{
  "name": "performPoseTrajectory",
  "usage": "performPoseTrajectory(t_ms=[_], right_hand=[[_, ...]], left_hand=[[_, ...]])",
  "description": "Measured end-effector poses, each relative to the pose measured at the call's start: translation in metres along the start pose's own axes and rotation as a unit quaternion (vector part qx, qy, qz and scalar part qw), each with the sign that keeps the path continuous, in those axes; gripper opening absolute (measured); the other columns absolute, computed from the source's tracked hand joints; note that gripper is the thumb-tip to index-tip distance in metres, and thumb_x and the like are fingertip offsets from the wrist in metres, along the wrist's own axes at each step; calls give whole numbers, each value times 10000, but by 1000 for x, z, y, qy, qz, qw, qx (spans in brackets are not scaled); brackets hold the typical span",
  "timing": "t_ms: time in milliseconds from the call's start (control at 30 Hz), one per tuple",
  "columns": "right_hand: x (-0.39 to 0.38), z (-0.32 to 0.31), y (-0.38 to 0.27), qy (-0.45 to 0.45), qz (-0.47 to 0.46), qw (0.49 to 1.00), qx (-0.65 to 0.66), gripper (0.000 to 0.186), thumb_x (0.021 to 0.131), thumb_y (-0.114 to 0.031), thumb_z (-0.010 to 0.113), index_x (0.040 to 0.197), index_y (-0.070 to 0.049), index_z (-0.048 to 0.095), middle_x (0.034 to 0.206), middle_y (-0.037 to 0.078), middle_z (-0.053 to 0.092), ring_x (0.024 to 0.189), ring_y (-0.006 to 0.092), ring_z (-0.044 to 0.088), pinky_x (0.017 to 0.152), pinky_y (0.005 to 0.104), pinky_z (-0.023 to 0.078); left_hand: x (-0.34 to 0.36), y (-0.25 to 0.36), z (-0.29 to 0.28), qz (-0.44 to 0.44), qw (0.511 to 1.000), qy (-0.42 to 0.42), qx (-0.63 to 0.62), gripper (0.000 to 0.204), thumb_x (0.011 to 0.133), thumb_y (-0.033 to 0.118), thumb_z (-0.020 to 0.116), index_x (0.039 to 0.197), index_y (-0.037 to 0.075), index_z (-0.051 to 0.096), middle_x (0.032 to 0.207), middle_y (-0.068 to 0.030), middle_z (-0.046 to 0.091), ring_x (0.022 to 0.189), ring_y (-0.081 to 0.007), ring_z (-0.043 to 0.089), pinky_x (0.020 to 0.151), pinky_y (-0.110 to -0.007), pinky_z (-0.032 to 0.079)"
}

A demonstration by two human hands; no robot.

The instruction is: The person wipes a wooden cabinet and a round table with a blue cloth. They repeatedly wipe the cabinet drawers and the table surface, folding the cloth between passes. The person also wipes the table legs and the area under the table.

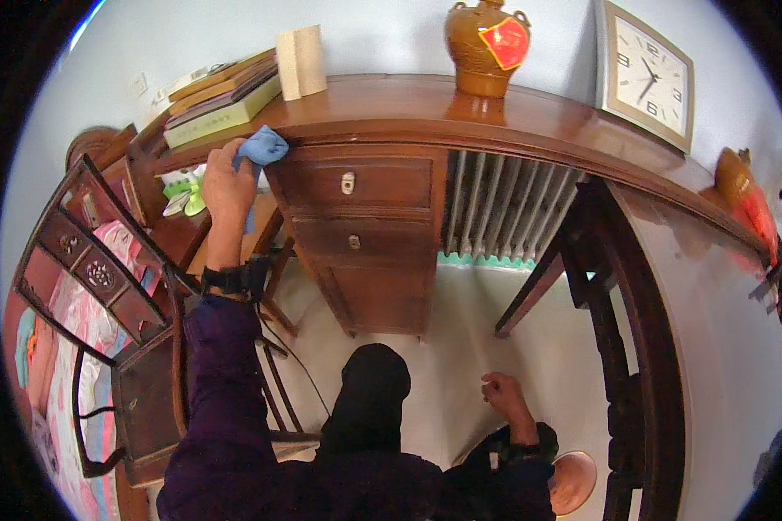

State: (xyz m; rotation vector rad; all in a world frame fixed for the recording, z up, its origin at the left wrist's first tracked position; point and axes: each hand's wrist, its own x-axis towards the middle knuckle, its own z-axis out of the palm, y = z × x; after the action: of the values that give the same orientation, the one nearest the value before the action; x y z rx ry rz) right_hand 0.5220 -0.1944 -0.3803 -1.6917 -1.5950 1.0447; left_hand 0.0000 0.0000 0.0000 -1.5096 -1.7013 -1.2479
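My left hand (227,189) is closed around a blue cloth (265,146), reaching forward at the left. The cloth touches the front edge of a long brown wooden desk (382,102), just above the left end of its drawers. A loose end of the cloth hangs below my fingers. Lower down on the right, my right hand (504,398) hangs over the floor with its fingers loosely bent and apart. Nothing shows in it, and it touches no furniture.
On the desktop stand stacked books (222,108), a pale block (301,62), a brown jar (487,52) and a square clock (647,78). A wooden chair (148,391) is at left, a radiator (508,204) under the desk, a dark frame (647,347) at right. A cable crosses the floor.
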Motion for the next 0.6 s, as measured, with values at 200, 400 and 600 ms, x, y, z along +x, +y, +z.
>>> performPoseTrajectory(t_ms=[200, 400, 600], right_hand=[[5, 2, -34, -27, 62, 997, 39, 308, 849, -112, 652, 1122, 28, 683, 836, 150, 709, 731, 226, 699, 705, 354, 564], [21, 9, -17, -26, 19, 999, -27, 307, 854, -142, 653, 1135, -28, 703, 907, 177, 724, 790, 263, 694, 762, 378, 550], [32, 14, -14, -47, 55, 997, -28, 304, 837, -122, 652, 1119, -24, 710, 884, 170, 727, 771, 262, 704, 747, 374, 555]], left_hand=[[15, -84, 6, -95, 991, 93, 17, 288, 856, 194, 688, 1135, 129, 716, 1087, -188, 695, 997, -400, 654, 853, -474, 516], [34, -156, 12, -206, 970, 123, 50, 344, 861, 292, 672, 1135, 91, 728, 1047, -220, 717, 996, -411, 673, 856, -480, 523], [54, -239, 15, -265, 955, 126, 47, 500, 833, 395, 650, 1139, 7, 724, 1044, -260, 716, 1006, -403, 689, 894, -447, 531]])
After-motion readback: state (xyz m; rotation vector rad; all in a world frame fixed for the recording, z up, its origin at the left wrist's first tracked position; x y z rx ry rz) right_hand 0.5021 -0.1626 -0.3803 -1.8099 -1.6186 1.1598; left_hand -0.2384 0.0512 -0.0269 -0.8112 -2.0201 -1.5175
